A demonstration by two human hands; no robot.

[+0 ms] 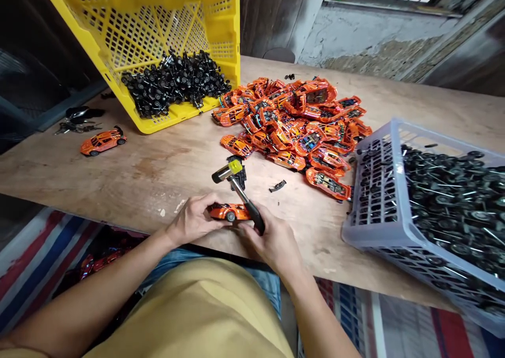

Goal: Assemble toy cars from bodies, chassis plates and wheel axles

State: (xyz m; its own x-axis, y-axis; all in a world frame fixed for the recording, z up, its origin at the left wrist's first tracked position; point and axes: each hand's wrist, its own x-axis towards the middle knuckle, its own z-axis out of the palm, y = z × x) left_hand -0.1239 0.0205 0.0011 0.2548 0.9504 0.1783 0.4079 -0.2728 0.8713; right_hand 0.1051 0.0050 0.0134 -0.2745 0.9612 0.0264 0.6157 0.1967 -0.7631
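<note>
Near the front edge of the wooden table, my left hand (195,218) grips one end of an orange toy car (229,211), whose near side shows a wheel. My right hand (272,237) is closed around the black handle of a small hammer (240,192) and sits at the car's other end. The hammer's head, one face black and one yellow, points up and away to the left. Just behind it lies a black plastic car base (239,175), partly hidden by the hammer. A small black spoiler-like part (278,186) rests to the right.
A heap of orange car bodies (292,121) covers the table's middle back. A tilted yellow crate (173,124) holds black wheels on axles (177,82). More wheels fill a clear basket (379,232) at right. One orange car (103,140) and keys (79,128) lie left.
</note>
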